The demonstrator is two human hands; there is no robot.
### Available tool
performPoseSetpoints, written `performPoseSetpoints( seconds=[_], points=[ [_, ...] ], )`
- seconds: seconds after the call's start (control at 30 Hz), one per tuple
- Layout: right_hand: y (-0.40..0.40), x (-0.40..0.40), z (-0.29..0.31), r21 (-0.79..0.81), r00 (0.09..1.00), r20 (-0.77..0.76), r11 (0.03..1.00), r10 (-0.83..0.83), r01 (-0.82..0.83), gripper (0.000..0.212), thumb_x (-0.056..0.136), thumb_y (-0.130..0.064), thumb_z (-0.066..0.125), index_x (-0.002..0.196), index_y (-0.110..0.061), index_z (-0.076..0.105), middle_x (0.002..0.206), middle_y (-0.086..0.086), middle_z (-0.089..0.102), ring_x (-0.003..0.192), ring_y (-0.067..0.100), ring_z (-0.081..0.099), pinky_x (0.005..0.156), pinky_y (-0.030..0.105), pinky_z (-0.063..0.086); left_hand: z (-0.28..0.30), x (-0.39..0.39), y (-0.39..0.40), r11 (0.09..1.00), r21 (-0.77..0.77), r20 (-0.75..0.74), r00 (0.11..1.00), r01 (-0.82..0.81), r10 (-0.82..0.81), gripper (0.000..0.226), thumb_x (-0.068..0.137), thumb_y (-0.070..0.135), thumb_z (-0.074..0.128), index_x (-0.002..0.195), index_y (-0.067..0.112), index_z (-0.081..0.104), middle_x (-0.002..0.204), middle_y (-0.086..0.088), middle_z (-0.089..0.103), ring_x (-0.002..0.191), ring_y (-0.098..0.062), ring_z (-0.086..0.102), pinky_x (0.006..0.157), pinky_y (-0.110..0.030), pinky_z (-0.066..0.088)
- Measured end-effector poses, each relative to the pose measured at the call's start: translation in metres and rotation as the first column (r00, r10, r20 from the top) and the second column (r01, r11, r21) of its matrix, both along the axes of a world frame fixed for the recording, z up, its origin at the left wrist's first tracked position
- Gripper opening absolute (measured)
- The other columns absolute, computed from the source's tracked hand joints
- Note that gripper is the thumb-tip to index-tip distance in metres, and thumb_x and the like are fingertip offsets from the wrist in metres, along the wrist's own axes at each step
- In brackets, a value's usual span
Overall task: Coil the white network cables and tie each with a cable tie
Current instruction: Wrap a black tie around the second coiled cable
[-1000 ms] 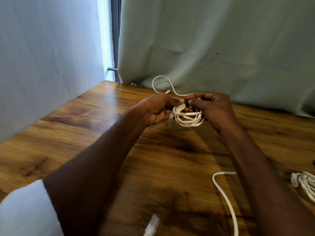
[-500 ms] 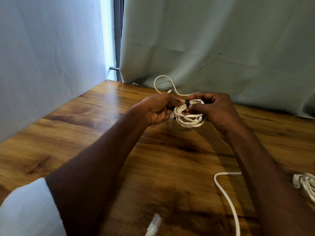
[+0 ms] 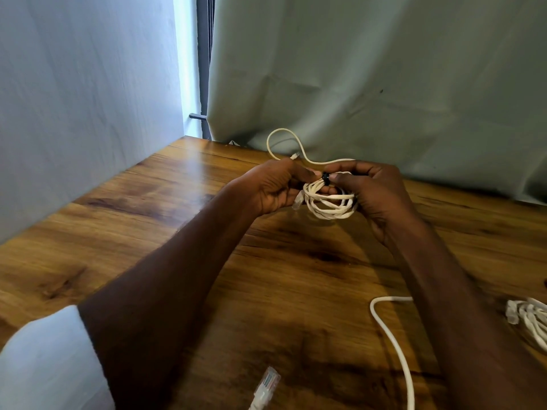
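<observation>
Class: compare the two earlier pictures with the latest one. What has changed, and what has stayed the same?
Hardly anything moved. Both hands, left and right, still hold the coiled white cable above the table, fingertips at the black cable tie. The loose cable lies unmoved.

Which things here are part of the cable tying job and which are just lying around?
Part of the job:
- white network cable coil, gripped by left hand and right hand
- small black cable tie round the coil
- loose white cable on the wooden table
- another white coiled bundle at the right edge
- clear plug connector near the front

Just there:
- pale green curtain
- white wall
</observation>
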State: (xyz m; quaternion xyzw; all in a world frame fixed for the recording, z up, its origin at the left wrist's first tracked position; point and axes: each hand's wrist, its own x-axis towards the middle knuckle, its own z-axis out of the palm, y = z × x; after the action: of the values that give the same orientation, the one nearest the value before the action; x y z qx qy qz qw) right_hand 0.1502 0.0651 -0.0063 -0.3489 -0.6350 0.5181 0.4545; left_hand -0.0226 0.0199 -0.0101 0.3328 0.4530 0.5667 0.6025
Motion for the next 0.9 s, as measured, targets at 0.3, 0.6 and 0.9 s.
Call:
performPoseSetpoints(
  seconds=[0.3, 0.6, 0.9],
  points=[
    [0.005, -0.006, -0.003, -0.094, 0.998, -0.06, 0.995, -0.021, 0.016, 0.02, 0.087, 0.01, 0.066, 0.084, -0.005, 0.078, 0.088, 0.017, 0.078, 0.072, 0.027, 0.074, 0.066, 0.029, 0.061, 0.0, 0.001, 0.001, 1.0, 0.005, -0.016, 1.0, -0.018, 0.018, 0.012, 0.1, -0.005, 0.057, 0.11, -0.006, 0.065, 0.092, -0.02, 0.074, 0.073, -0.026, 0.075, 0.066, -0.034, 0.067],
    [0.007, -0.008, -0.002, -0.205, 0.991, -0.135, 0.978, -0.008, -0.021, 0.023, 0.087, 0.01, 0.059, 0.08, -0.006, 0.075, 0.082, 0.014, 0.074, 0.069, 0.025, 0.072, 0.059, 0.027, 0.058, 0.0, 0.003, -0.001, 0.999, 0.033, -0.054, 0.998, -0.009, 0.011, 0.018, 0.1, -0.005, 0.058, 0.117, -0.006, 0.064, 0.095, -0.019, 0.073, 0.078, -0.026, 0.074, 0.063, -0.032, 0.065],
    [-0.002, -0.011, 0.0, -0.179, 0.969, -0.245, 0.984, -0.035, -0.01, 0.02, 0.088, 0.008, 0.06, 0.086, -0.003, 0.077, 0.076, 0.012, 0.074, 0.057, 0.019, 0.067, 0.054, 0.022, 0.057, 0.004, 0.001, -0.004, 0.992, 0.117, -0.042, 0.998, -0.051, 0.056, 0.022, 0.098, -0.006, 0.062, 0.118, -0.01, 0.065, 0.088, -0.018, 0.076, 0.073, -0.024, 0.077, 0.062, -0.028, 0.063]
  ],
)
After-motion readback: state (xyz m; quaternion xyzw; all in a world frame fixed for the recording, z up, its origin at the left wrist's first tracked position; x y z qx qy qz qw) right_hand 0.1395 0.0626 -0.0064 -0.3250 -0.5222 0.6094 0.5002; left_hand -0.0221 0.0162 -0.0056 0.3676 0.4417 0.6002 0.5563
